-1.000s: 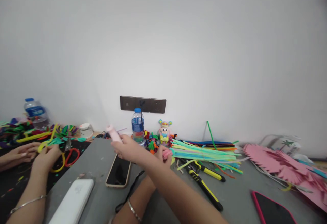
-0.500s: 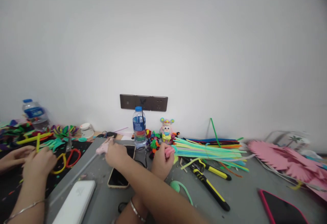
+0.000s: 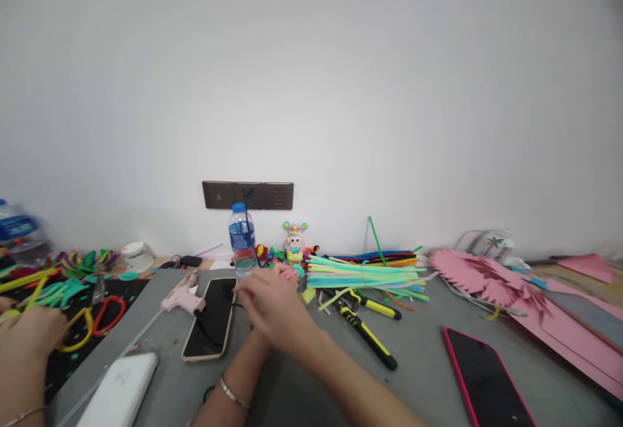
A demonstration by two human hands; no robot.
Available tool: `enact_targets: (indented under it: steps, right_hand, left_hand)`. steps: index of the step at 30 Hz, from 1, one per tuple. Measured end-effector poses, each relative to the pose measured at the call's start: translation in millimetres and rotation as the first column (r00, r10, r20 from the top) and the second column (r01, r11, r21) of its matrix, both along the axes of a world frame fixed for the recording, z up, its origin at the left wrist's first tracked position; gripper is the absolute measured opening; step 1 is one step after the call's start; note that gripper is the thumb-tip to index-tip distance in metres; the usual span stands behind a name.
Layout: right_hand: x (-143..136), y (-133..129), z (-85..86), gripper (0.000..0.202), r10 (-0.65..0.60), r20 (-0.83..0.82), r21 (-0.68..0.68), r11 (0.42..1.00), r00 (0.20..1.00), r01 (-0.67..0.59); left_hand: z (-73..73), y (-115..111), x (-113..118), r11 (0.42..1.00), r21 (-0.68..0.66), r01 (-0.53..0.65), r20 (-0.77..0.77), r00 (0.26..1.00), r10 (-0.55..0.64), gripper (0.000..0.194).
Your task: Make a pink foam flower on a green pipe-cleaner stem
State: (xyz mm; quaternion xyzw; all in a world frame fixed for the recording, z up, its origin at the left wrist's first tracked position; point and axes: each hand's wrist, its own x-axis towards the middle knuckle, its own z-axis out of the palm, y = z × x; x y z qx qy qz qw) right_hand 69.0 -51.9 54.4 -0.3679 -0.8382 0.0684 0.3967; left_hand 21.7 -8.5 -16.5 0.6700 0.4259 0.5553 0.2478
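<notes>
My right hand [image 3: 272,300] crosses over my left wrist, its fingers loosely bent and apart with nothing visible in them. Behind it my left hand, with a bracelet [image 3: 232,393] on the wrist, is mostly hidden. A small pink piece with a teal end [image 3: 291,272] shows just past my right hand, where my left hand grips it; its exact kind cannot be made out. To the left, a pink glue gun [image 3: 181,296] lies on the grey table with a clear glue stick [image 3: 126,349] trailing from it. A phone [image 3: 211,320] lies beside the gun.
Pipe cleaners [image 3: 365,274], yellow-black pliers [image 3: 367,336], a figurine [image 3: 294,243] and a water bottle [image 3: 242,239] stand or lie ahead. At right are a red-cased phone [image 3: 487,378] and pink cut paper [image 3: 477,278]. Left are a white power bank [image 3: 119,388], scissors [image 3: 108,315] and a co-worker's hand [image 3: 34,336].
My right hand has left the glue gun, now lying on the table, and moved right over my left wrist. My left hand still has the pink piece. The view has shifted right.
</notes>
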Motion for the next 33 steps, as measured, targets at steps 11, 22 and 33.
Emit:
enact_targets:
  steps: [11,22,33]
  right_hand:
    - [128,39,-44.8,0.017,-0.145,-0.482,-0.323,0.946,0.864,-0.021]
    - [130,42,-62.4,0.032,-0.132,-0.601,-0.558,0.775,0.788,-0.296]
    - [131,31,-51.8,0.025,-0.086,-0.574,-0.6,0.721,0.814,-0.347]
  left_hand:
    - [0.1,-1,6,0.985,-0.11,0.134,-0.066,0.988,-0.142,0.008]
    - [0.5,-7,9,0.978,-0.058,0.198,-0.142,0.969,-0.204,0.008]
    - [2.9,-9,5,0.973,-0.03,0.229,-0.25,0.941,-0.229,0.01]
